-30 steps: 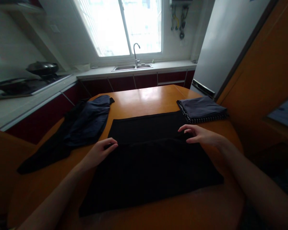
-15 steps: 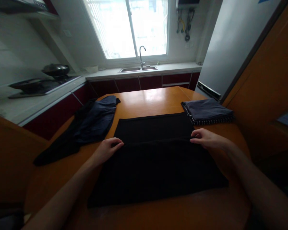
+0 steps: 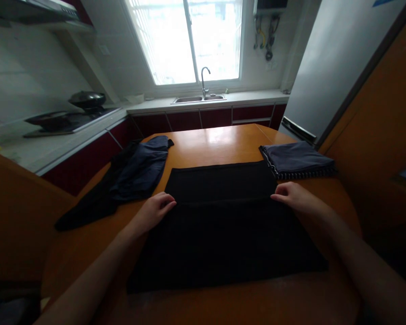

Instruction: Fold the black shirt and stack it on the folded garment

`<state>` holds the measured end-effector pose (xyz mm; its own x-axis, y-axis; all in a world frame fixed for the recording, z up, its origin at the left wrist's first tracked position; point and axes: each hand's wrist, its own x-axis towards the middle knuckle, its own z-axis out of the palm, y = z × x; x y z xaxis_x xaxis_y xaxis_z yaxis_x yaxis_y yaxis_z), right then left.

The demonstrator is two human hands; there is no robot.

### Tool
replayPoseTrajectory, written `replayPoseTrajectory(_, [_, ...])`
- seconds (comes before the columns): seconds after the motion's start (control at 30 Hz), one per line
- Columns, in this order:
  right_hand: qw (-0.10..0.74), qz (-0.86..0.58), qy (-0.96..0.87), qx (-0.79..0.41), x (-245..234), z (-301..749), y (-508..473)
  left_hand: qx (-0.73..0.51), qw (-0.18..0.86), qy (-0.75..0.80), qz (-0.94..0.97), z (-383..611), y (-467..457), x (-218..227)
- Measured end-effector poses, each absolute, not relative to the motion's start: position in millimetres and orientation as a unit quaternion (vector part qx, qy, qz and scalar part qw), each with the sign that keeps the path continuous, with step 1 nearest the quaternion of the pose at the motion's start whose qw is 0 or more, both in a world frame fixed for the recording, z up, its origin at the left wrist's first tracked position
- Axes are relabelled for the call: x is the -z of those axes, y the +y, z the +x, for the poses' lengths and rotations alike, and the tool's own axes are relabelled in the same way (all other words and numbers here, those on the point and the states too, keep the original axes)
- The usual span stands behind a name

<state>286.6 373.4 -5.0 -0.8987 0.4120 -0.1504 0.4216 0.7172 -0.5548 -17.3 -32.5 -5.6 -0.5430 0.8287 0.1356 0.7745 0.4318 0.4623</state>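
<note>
Big flat cloth [image 3: 223, 225] sits mid table [image 3: 219, 140], nearest the person. Left hand [image 3: 154, 212] & right hand [image 3: 292, 198] rest on its side edges. Loose garment [image 3: 128, 178] lies left of it, folded pile [image 3: 297, 160] back right. Sink [image 3: 199, 98] w/ tap behind, stove [image 3: 71, 118] far left.

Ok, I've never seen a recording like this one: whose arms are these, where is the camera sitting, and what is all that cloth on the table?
There is no machine here: a person works with two bare hands. Every picture comes from one camera worn on that person's head, looking forward and down. The left hand and right hand rest on the two ends of a fold line across a black garment spread on an orange wooden table. It is too dark to tell whether the fingers pinch the cloth. To the left lies a rumpled dark blue garment; at the far right, a folded grey garment with a striped edge. Behind are a kitchen sink and a wok.
</note>
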Motion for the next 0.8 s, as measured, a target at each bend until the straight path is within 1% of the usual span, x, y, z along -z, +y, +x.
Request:
replayPoseTrajectory(0.07, [-0.055,0.259,0.937,0.228,1,284,366,-0.226,-0.01,0.846,0.484,-4,-29,1])
replayPoseTrajectory(0.13, [-0.132,0.264,0.939,0.177,-5,281,350,-0.204,-0.04,0.83,0.518,18,-21,-5])
replayPoseTrajectory(0.2, [-0.186,0.206,0.945,0.175,-9,277,325,-0.172,-0.012,0.795,0.582,44,-13,-9])
replayPoseTrajectory(0.23, [-0.193,0.157,0.951,0.186,-9,276,311,-0.153,0.013,0.774,0.614,56,-8,-9])
replayPoseTrajectory(0.27, [-0.184,0.101,0.958,0.197,-7,274,296,-0.134,0.034,0.756,0.64,66,-5,-8])
replayPoseTrajectory(0.33, [-0.136,0.004,0.97,0.202,2,271,269,-0.106,0.061,0.734,0.668,79,0,-4])
replayPoseTrajectory(0.4, [-0.09,-0.036,0.977,0.191,15,268,252,-0.094,0.066,0.73,0.674,82,1,2])
replayPoseTrajectory(0.47, [-0.073,-0.02,0.982,0.175,27,268,249,-0.093,0.06,0.733,0.671,79,0,6])
replayPoseTrajectory(0.57, [-0.078,0.034,0.985,0.153,39,271,265,-0.096,0.052,0.743,0.66,76,-2,8])
replayPoseTrajectory(0.8, [-0.082,0.137,0.982,0.102,48,289,303,-0.09,0.045,0.785,0.612,64,-4,19])
